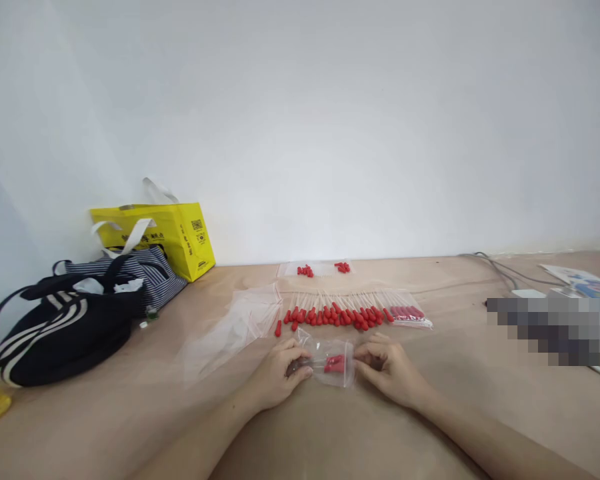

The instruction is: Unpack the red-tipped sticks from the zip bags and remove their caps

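Observation:
Between my hands is a small clear zip bag (349, 373) with a few red-headed sticks (335, 365) inside, their heads toward the right. My left hand (283, 370) pinches the bag's left end between thumb and fingers. At the right edge, where the seal strip runs, my right hand (390, 368) has its thumb and forefinger closed on the bag. Just beyond, a row of loose wooden sticks with red heads (335, 313) lies with heads toward me. A filled clear bag (410, 312) of such sticks rests at the row's right end.
Flat clear bags (245, 317) are spread left of the row. By the wall lie more red-headed pieces (306, 271) on clear plastic. A black bag (75, 340), a striped bag (155, 277) and a yellow bag (200, 250) stand left. Cables (500, 270) and a printed sheet (587, 283) are right.

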### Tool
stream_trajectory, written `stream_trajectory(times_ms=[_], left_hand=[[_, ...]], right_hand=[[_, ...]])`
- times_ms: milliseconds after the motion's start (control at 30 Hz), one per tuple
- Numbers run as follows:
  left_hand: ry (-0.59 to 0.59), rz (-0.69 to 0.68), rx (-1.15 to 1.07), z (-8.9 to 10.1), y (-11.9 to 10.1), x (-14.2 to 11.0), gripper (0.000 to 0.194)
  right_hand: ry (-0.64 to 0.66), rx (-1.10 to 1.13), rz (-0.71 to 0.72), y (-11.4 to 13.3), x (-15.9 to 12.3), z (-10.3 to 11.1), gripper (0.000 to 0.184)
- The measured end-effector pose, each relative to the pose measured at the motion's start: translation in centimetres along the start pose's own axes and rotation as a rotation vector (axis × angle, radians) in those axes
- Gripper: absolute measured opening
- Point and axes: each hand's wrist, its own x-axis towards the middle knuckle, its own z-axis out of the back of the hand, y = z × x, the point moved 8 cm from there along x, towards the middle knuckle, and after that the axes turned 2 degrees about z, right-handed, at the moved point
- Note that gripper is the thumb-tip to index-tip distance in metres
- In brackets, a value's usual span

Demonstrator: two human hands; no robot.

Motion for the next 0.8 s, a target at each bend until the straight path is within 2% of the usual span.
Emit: stream_trajectory(times_ms=[333, 500, 600, 700, 800], left_hand=[[0.004, -0.021, -0.024, -0.3, -0.1, 0.1, 0.016], [0.001, -0.023, -0.043, -0.3, -0.1, 0.1, 0.015], [-0.065, -0.002, -0.014, 0.1, 0.1, 0.0, 0.016], [-0.156, 0.069, -0.005, 0.6, 0.9, -0.1, 0.02], [-0.18, 0.168, -0.099, 0.7, 1.9, -0.3, 0.028]], right_hand=[[0.215, -0.08, -0.055, 0.6, 0.9, -2.5, 0.017], [0.179, 0.05, -0.067, 0.9, 0.8, -2.2, 0.012], [0.134, 0.087, -0.1, 0.7, 0.7, -1.9, 0.008], [0.137, 0.139, -0.094, 0.7, 0.6, -2.0, 0.011], [0.165, 0.2, -0.043, 1.1, 0.5, -2.2, 0.012]])
